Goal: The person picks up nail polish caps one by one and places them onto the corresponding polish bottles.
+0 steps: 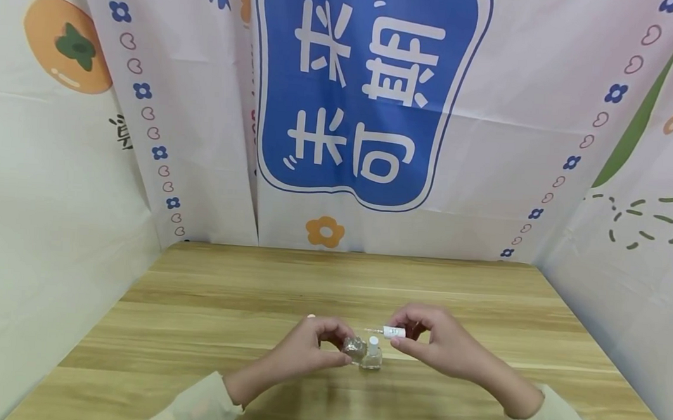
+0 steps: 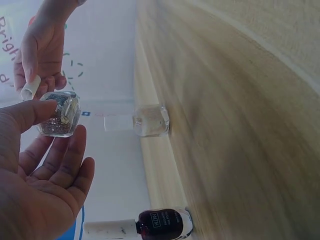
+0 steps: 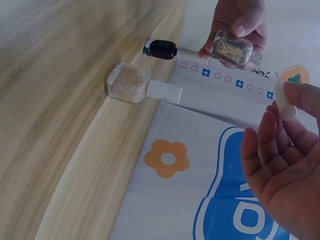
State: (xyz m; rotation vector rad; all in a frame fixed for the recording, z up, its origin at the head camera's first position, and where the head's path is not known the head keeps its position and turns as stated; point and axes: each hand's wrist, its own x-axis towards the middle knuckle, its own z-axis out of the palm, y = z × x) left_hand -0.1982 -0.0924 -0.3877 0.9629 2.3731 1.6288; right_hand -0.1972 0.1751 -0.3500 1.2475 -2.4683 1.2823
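My left hand [image 1: 313,348] grips a small glass nail polish bottle [image 1: 354,348] with silver-gold glitter, thumb on one face; in the right wrist view its uncapped neck shows. To the right, my right hand [image 1: 444,342] pinches a white nail polish cap [image 1: 394,332] between thumb and fingers. A thin brush points left from the cap, apart from the bottle neck. Close beside the held bottle, a clear nail polish bottle [image 1: 371,360] with pale glitter stands upright on the table, white cap on. A dark nail polish bottle [image 2: 162,225] is mostly hidden behind my left hand in the head view.
The wooden table [image 1: 241,281] ends at a printed cloth backdrop [image 1: 215,134]. Cloth walls also rise on the left and right. The capped clear and dark bottles stand near the left hand.
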